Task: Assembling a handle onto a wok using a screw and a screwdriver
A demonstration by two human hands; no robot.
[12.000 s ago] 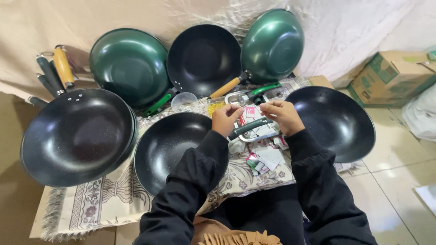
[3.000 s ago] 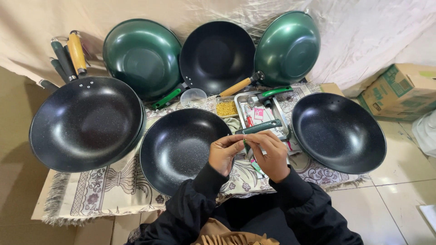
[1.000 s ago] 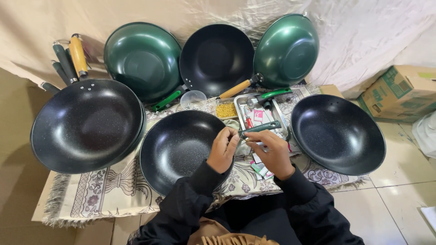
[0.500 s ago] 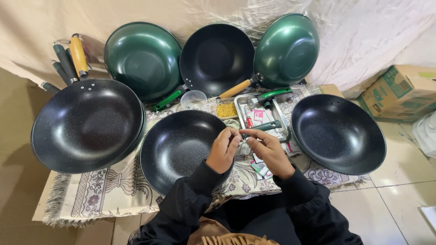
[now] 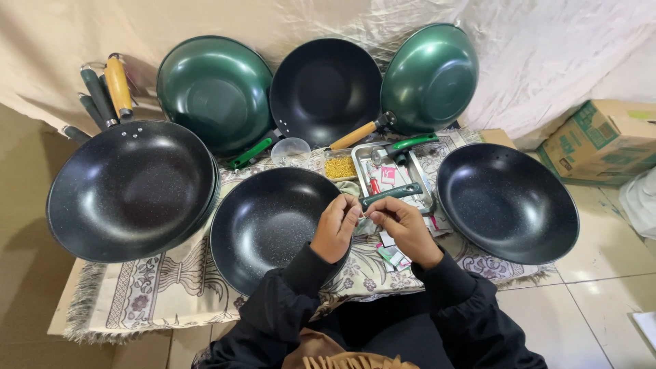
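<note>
Hands are meeting just above the near black pan, at its right rim. The left hand and right hand are both pinching some small item too tiny to tell, fingers curled nearly closed. Just beyond, red-and-white packets are lying in a metal tray; green-and-white packets are spilling onto the patterned cloth. Far right, a green-printed cardboard box is sitting on open tiled floor.
</note>
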